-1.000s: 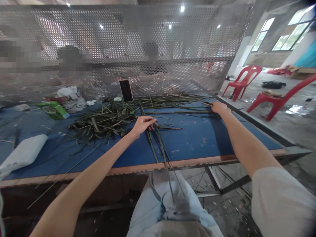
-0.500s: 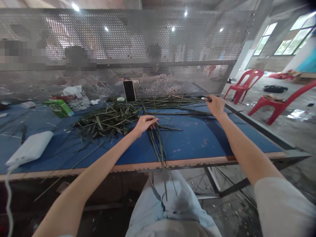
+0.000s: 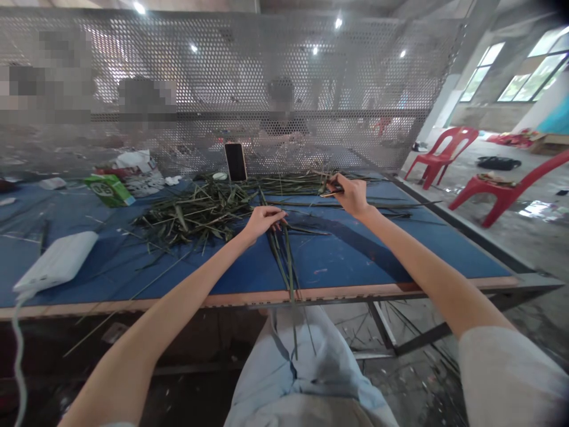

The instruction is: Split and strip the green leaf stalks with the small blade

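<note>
My left hand (image 3: 263,222) is closed in a pinch on several long green leaf strips (image 3: 288,261), which run from it over the table's front edge. Farther back on the right, my right hand (image 3: 353,194) is closed around a slim tool with a shiny metal part (image 3: 332,193); its exact kind is unclear. That hand hovers near the long strips (image 3: 377,205) lying across the back of the table. To the left of my left hand sits a tangled heap of cut leaf strips (image 3: 191,213).
On the blue table (image 3: 355,261), a phone (image 3: 235,161) leans upright against a perforated metal screen (image 3: 338,89). A green carton (image 3: 109,190) and a white power bank (image 3: 57,264) with a cable lie left. Red chairs (image 3: 484,193) stand right; a person is behind the screen.
My right hand has moved left and slightly inward with the tool, toward the middle of the table. My left hand keeps its pinch on the strips in nearly the same place.
</note>
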Tool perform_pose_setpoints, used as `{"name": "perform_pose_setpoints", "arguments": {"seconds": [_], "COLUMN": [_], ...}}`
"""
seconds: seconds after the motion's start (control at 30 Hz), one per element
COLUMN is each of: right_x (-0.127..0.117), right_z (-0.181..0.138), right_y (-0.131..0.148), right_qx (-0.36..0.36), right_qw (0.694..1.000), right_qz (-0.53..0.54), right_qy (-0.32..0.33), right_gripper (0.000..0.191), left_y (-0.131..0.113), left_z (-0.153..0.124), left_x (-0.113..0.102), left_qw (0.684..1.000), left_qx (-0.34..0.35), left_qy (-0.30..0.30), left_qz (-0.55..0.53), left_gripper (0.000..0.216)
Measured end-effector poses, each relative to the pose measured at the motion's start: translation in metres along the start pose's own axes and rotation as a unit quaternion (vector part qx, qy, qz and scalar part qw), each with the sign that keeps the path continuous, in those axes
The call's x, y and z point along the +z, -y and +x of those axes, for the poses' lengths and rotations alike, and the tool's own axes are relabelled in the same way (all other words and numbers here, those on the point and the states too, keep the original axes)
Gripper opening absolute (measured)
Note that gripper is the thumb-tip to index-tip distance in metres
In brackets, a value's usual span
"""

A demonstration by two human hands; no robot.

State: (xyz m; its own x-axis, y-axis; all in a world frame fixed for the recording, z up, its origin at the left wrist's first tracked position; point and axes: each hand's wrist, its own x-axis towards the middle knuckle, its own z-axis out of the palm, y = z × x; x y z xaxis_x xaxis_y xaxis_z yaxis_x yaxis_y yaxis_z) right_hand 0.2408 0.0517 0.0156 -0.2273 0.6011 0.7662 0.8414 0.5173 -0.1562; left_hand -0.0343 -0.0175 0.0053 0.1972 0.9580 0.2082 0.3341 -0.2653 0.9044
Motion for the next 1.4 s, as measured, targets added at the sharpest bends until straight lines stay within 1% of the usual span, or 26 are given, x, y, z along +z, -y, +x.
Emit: {"name": "perform_pose_setpoints", "arguments": {"seconds": [0.17, 0.27, 0.4, 0.47, 0.6, 0.7, 0.8, 0.9, 1.03, 1.17, 1.3, 1.4], "right_x": [-0.002, -0.002, -0.003, -0.006, -0.014, -0.015, -0.012, -0.009, -0.005, 0.002, 0.009, 0.014], "right_z": [-0.001, -0.002, -0.002, -0.002, -0.003, -0.004, -0.003, -0.001, 0.001, 0.001, 0.001, 0.003], "right_y": [0.015, 0.016, 0.013, 0.013, 0.015, 0.017, 0.019, 0.025, 0.032, 0.029, 0.023, 0.018], "right_qx": [-0.017, -0.027, -0.051, -0.064, -0.098, -0.112, -0.096, -0.053, -0.016, 0.031, 0.034, 0.016], "right_qw": [0.999, 0.999, 0.998, 0.997, 0.991, 0.989, 0.992, 0.997, 0.997, 0.994, 0.993, 0.989], "right_qz": [0.029, 0.028, 0.010, -0.006, -0.031, -0.035, -0.028, -0.011, 0.051, 0.096, 0.115, 0.148], "right_qy": [0.015, 0.017, 0.018, 0.034, 0.086, 0.088, 0.079, 0.061, 0.048, 0.043, 0.007, 0.003], "right_gripper": [0.028, 0.029, 0.031, 0.032, 0.028, 0.026, 0.024, 0.029, 0.031, 0.031, 0.033, 0.030], "left_y": [0.003, 0.004, 0.004, 0.004, 0.003, 0.002, 0.002, 0.001, -0.001, -0.003, -0.001, 0.000], "left_z": [0.001, 0.002, 0.002, 0.002, 0.003, 0.002, 0.002, 0.001, 0.000, 0.000, 0.001, 0.001], "left_x": [0.000, -0.001, 0.000, 0.000, 0.000, 0.000, 0.000, 0.000, 0.000, 0.000, 0.000, 0.000], "left_qw": [1.000, 1.000, 1.000, 1.000, 1.000, 1.000, 1.000, 1.000, 1.000, 1.000, 1.000, 1.000], "left_qx": [-0.001, 0.004, 0.003, 0.003, 0.000, -0.006, -0.006, -0.004, -0.004, -0.006, -0.002, 0.002], "left_qy": [-0.001, 0.006, -0.003, -0.004, -0.005, -0.008, -0.007, -0.002, 0.002, 0.002, 0.003, 0.004], "left_qz": [-0.004, 0.000, 0.004, 0.003, -0.006, -0.004, -0.001, 0.001, 0.000, 0.001, 0.004, 0.006], "left_gripper": [0.028, 0.030, 0.030, 0.029, 0.026, 0.025, 0.025, 0.027, 0.027, 0.027, 0.027, 0.028]}}
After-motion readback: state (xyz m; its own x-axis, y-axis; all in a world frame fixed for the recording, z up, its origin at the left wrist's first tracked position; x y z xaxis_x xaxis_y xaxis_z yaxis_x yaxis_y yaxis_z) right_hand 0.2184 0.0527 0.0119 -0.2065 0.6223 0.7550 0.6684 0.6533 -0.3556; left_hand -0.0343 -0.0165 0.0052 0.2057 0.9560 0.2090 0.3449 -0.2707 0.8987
